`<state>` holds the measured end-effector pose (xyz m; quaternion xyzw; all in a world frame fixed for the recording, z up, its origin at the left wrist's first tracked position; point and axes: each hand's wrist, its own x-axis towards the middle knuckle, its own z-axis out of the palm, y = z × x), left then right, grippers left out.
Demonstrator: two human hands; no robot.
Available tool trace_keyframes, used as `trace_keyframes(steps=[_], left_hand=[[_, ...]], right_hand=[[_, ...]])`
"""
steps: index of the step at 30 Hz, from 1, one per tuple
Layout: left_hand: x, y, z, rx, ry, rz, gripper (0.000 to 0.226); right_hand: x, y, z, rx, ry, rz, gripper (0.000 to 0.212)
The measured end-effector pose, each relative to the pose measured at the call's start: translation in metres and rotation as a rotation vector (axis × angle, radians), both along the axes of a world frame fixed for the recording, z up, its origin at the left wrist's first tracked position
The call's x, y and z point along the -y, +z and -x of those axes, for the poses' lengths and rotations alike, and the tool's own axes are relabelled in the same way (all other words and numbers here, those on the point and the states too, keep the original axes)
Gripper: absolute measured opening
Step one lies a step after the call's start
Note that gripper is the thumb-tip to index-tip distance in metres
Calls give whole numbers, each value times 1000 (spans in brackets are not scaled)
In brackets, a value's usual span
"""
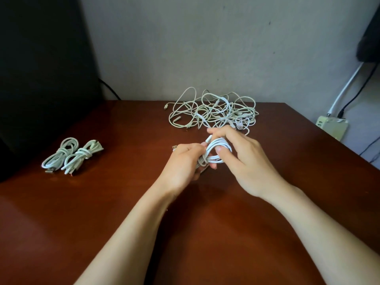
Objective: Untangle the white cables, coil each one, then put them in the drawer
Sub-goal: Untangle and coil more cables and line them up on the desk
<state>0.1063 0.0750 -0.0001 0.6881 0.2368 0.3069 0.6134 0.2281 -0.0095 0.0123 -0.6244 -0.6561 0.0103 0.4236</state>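
White cable (216,149), gathered into a bundle of several loops, is held just above the desk (102,212) between both grips, near the middle of the view. The left grip (185,159) is clenched round the lower, gathered end of the bundle, with the thumb lying on top. A metal USB plug (174,147) projects past its knuckles on the far side. The right grip (244,159) grasps the upper loops, with the thumb pressed into the loop opening from the near side and the fingers curled over the top. A short white connector end (209,138) stands between the two grips, just under the right forefinger. Behind the grips, at the far side of the desk near the grey wall (205,48), lies the tangled heap (213,110) of pale cables, loose loops overlapping in all directions. One strand of the heap runs toward the right grip; whether it joins the held cable cannot be determined. Two finished bundles, the left coil (59,155) and the right coil (82,157), lie side by side and touching on the left part of the desk. Each is cinched round its middle by its own wraps and lies well apart from the grips. A dark panel (41,68) stands at the left edge of the desk. Beyond the right edge sits a pale power adapter (333,126) with white and black leads rising from it.
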Motion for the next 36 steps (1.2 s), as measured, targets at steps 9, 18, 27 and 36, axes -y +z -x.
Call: trace_keyframes(steps=[9, 18, 27, 36], left_hand=[[2, -3, -5, 3, 70, 21, 45], [3, 3, 1, 126, 62, 46, 27], [4, 8, 4, 178, 55, -9, 23], [10, 1, 0, 105, 8, -236, 27]], right_hand=[[1, 10, 4, -374, -109, -52, 24], [6, 20, 2, -737, 58, 55, 23], [5, 22, -2, -1144, 189, 196, 20], [3, 17, 1, -1039, -38, 13, 6]])
